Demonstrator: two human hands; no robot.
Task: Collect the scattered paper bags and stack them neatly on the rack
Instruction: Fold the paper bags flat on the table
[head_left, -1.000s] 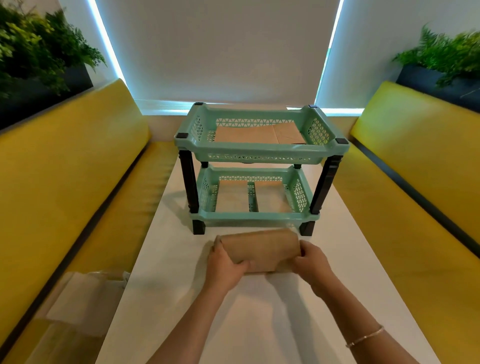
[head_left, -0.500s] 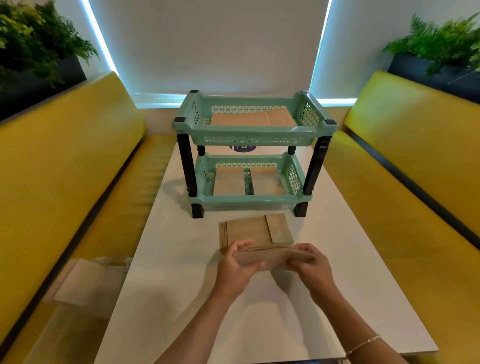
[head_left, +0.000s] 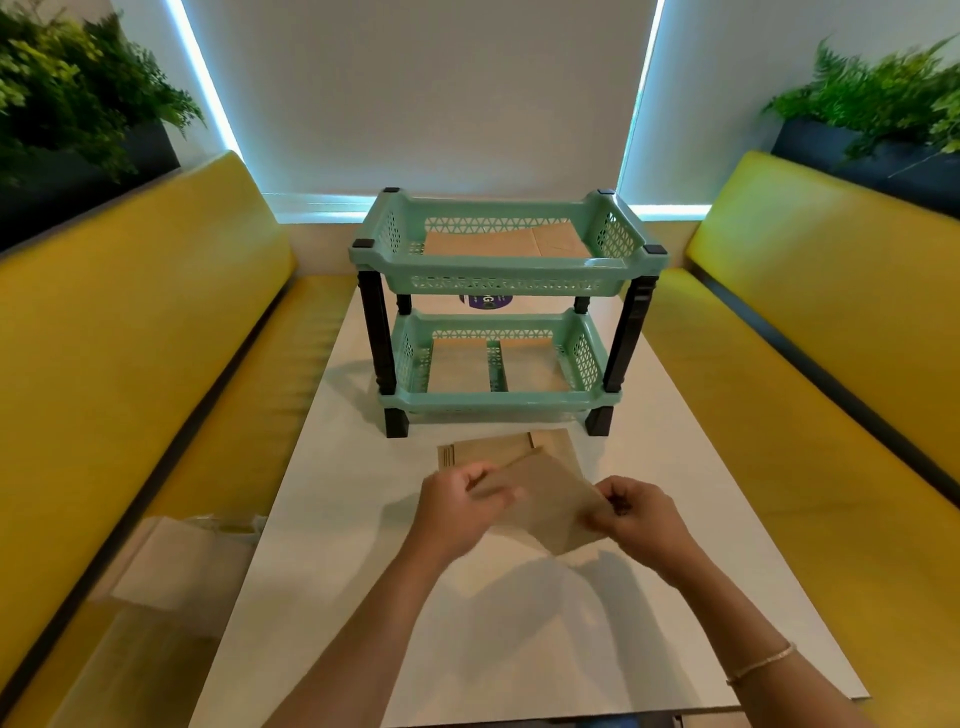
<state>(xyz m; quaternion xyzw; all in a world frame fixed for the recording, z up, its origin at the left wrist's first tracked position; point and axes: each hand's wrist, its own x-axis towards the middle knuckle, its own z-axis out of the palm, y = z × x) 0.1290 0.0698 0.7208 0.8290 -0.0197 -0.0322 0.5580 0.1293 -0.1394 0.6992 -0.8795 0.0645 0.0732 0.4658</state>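
Left hand (head_left: 457, 501) and right hand (head_left: 636, 512) each keep a pinching grip on opposite edges of a paper bag (head_left: 545, 506), held tilted above the table (head_left: 363, 519), probably squaring it for the rack (head_left: 506, 270).

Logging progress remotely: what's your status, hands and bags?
Left hand and right hand both gripping one paper bag. Second bag flat on table. Rack ahead, path open.

The two-tier rack (head_left: 506, 306) is standing on the table (head_left: 519, 623), with paper bags lying in both tiers. Before it one paper bag (head_left: 488, 452) is lying flat, and a held bag (head_left: 545, 504) is hovering above, perhaps overlapping it.
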